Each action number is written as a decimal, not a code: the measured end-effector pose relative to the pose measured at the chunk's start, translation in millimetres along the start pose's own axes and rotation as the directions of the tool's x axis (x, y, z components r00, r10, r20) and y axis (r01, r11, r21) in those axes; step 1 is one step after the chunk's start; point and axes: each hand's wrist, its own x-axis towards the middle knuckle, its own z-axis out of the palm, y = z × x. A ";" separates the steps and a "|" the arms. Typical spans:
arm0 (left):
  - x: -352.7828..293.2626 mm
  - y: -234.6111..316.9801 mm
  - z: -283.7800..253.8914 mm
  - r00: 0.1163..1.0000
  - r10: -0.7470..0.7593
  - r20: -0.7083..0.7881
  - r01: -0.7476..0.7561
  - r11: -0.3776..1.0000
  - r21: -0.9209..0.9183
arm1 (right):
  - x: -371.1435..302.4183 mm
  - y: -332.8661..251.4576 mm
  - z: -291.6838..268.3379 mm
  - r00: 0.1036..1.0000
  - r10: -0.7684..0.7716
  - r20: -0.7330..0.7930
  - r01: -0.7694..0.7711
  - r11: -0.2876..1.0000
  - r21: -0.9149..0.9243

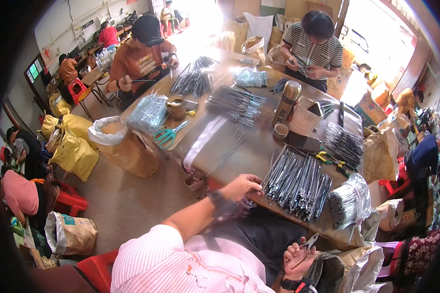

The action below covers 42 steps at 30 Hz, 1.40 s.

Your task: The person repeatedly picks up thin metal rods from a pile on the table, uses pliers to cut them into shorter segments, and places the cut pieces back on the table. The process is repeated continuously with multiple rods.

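Note:
My left hand [244,187] is at the near edge of the table, its fingers pinched together beside a big pile of thin dark metal strips [298,188]. What sits between those fingertips is too small to make out. Low at my right side, over my lap, my right hand [299,259] grips a pair of pliers [309,242], jaws pointing up. A few loose thin strips [230,152] lie on the table beyond my left hand. Right of the pile rests a bundle of strips in clear plastic [348,201].
On the table [200,163] are teal scissors [165,138], a thermos [285,101], a cup [280,131], a phone [303,142], yellow-handled pliers [323,157] and more strip piles [235,104]. Two co-workers [141,63] sit opposite. A sack [132,151] stands at the table's left side.

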 end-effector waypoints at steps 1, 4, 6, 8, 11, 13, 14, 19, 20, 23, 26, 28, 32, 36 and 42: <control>0.2 -0.7 0.6 1.000 0.007 0.004 -0.007 1.000 -0.006 | -1.4 -1.5 1.3 0.998 0.045 0.052 -0.043 0.999 -0.031; -1.6 5.1 3.8 1.000 0.020 0.004 -0.020 1.000 0.002 | -0.6 -2.6 5.5 0.999 0.020 -0.032 -0.022 0.998 -0.061; -9.1 12.2 8.9 1.000 0.007 -0.016 -0.006 0.998 0.063 | 0.0 -0.9 9.3 0.999 0.013 -0.042 -0.015 0.999 -0.043; -17.2 16.1 19.5 0.999 -0.006 -0.038 0.006 1.000 -0.012 | -1.1 0.8 12.5 0.999 -0.027 -0.030 0.024 0.995 -0.098; -30.0 24.9 31.1 1.000 0.028 -0.004 -0.028 0.999 -0.032 | -0.7 -0.2 16.6 0.997 -0.079 -0.017 0.077 0.991 -0.110; -39.7 22.0 36.7 0.999 -0.024 0.023 0.024 1.000 -0.006 | 0.5 -9.2 17.9 0.995 -0.095 -0.014 0.094 0.995 -0.040; -44.2 17.0 39.1 0.999 -0.034 -0.022 0.033 0.999 -0.012 | 3.8 -17.4 16.7 0.991 -0.109 0.073 0.108 0.994 0.011; -50.4 10.8 17.9 0.989 -0.015 -0.147 0.004 0.997 -0.077 | -0.1 -78.0 2.7 0.914 -0.396 0.088 0.394 0.918 0.042; -51.6 9.4 11.3 0.992 -0.010 -0.129 0.001 0.998 -0.070 | -1.5 -91.4 -1.6 0.906 -0.412 0.100 0.407 0.911 0.067; -56.1 4.1 -6.5 0.982 -0.045 -0.185 0.034 0.997 -0.064 | -5.1 -118.2 -19.2 0.866 -0.497 -0.047 0.495 0.867 -0.060; -58.2 -3.2 -15.4 0.981 -0.047 -0.187 0.034 0.997 -0.072 | 3.3 -130.3 -37.1 0.836 -0.500 -0.226 0.481 0.866 -0.134; -56.9 -5.7 -16.2 0.975 -0.053 -0.216 0.039 0.997 -0.069 | 11.1 -133.9 -43.8 0.802 -0.523 -0.288 0.425 0.839 -0.340; -55.9 -6.8 -8.4 0.982 -0.046 -0.181 0.036 0.998 -0.058 | 33.4 -140.4 -37.1 0.695 -0.613 -0.377 0.348 0.745 -0.570; -51.8 -8.7 7.8 0.991 -0.051 -0.127 0.048 0.998 -0.029 | 63.4 -143.4 -17.8 0.651 -0.666 -0.365 0.332 0.682 -0.652; -49.0 -12.6 20.4 0.997 -0.021 -0.076 0.019 1.000 -0.019 | 68.5 -146.0 -14.0 0.560 -0.782 -0.276 0.417 0.553 -0.721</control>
